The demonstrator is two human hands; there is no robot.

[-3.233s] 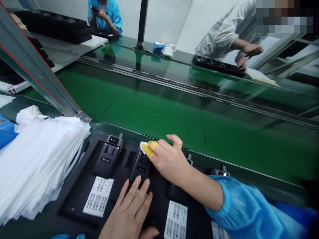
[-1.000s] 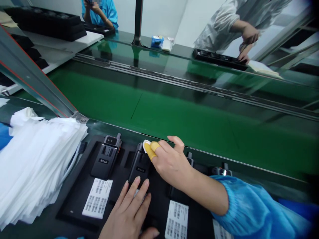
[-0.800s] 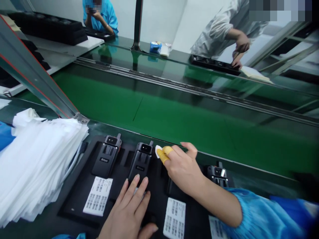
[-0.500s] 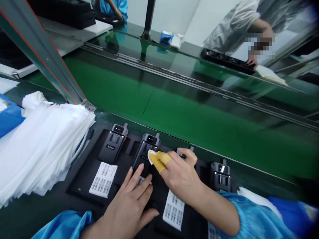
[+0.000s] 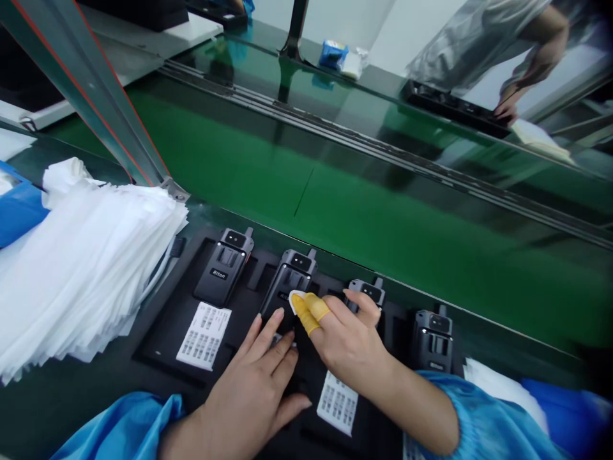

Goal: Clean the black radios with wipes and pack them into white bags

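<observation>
A black tray [image 5: 163, 335] holds several black handheld radios standing in slots, each with a white barcode label below it. My left hand [image 5: 256, 383] lies flat with fingers spread on the lower part of the second radio [image 5: 290, 281]. My right hand [image 5: 342, 338], with yellow finger cots on two fingers, pinches a small white wipe [image 5: 294, 300] against the face of that same radio. The first radio [image 5: 224, 275] sits to the left, a third radio [image 5: 366, 294] and a fourth radio [image 5: 432, 332] to the right.
A thick stack of white foam bags [image 5: 81, 268] lies left of the tray. A green conveyor belt [image 5: 364, 223] runs beyond it. A slanted metal post [image 5: 96, 96] rises at left. A person in white [image 5: 483, 38] works at another black tray [image 5: 454, 108] across the belt.
The view tilted down. My right hand moved off the second radio's top to the right, then came back to its middle, still pinching the wipe. My left hand stayed on the radio's lower part.
</observation>
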